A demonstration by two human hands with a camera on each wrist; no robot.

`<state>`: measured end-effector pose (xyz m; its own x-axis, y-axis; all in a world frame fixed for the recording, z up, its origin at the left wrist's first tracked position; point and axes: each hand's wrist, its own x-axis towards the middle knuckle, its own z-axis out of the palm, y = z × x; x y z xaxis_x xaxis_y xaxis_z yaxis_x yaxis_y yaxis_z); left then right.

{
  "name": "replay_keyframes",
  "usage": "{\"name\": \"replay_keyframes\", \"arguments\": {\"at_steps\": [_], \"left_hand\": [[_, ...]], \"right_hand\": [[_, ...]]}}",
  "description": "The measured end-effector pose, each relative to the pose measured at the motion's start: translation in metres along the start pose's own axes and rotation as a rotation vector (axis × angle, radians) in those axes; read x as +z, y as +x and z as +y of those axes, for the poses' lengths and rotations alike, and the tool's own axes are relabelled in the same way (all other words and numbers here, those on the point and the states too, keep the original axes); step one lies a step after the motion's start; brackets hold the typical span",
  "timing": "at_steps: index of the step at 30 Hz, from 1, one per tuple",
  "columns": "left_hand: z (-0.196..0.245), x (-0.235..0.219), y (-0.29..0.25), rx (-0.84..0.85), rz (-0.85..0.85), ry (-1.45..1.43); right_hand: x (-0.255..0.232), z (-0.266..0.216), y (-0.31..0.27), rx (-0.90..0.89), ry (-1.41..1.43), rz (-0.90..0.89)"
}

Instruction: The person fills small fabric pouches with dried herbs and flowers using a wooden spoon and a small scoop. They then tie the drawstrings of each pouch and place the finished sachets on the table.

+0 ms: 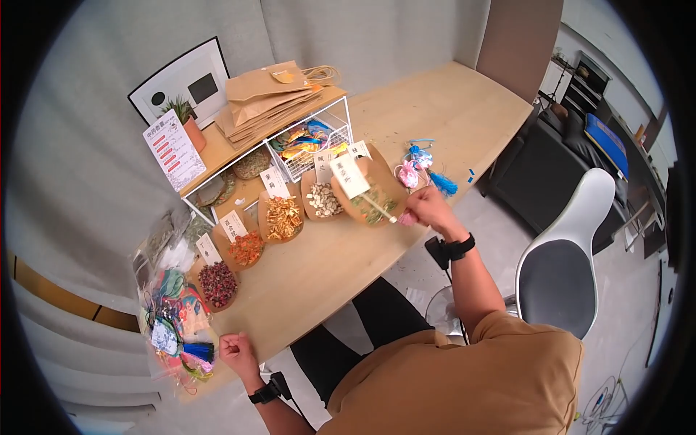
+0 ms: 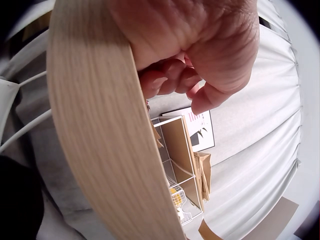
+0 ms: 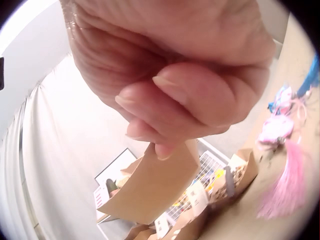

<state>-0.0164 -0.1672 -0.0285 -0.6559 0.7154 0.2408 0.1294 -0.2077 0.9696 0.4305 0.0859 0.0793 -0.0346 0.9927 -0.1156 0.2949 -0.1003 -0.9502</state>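
Observation:
My right hand (image 1: 433, 212) is curled at the near rim of a brown paper tray (image 1: 377, 214) of green herbs, with a white label standing in it. In the right wrist view, the fingers (image 3: 175, 102) pinch the edge of the tray (image 3: 155, 187), which is tilted and seen from outside. A pink tassel (image 3: 286, 187) lies beside that hand. My left hand (image 1: 238, 351), loosely curled and holding nothing, rests by the table's front edge; in the left wrist view its fingers (image 2: 172, 80) hang over the wooden edge (image 2: 100, 130).
Labelled trays of dried flowers (image 1: 283, 219) and red buds (image 1: 217, 284) stand in a row. Behind them is a shelf (image 1: 210, 156) with paper bags (image 1: 264, 94) and a wire basket (image 1: 308, 148). Plastic-bagged sachets (image 1: 174, 308) lie at left, a blue tassel (image 1: 443, 184) at right.

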Motion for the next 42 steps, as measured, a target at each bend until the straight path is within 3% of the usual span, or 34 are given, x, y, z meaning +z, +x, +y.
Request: {"name": "replay_keyframes", "arguments": {"at_steps": [8, 18, 42], "left_hand": [[0.003, 0.003, 0.001, 0.021, 0.004, 0.021], [0.010, 0.006, 0.000, 0.002, 0.006, 0.009], [0.012, 0.006, 0.000, -0.016, -0.010, 0.012]], "right_hand": [[-0.065, 0.012, 0.083, -0.025, 0.088, 0.173], [-0.081, 0.014, 0.178, 0.020, 0.085, 0.227], [-0.081, 0.033, 0.218, 0.174, -0.150, 0.151]]}}
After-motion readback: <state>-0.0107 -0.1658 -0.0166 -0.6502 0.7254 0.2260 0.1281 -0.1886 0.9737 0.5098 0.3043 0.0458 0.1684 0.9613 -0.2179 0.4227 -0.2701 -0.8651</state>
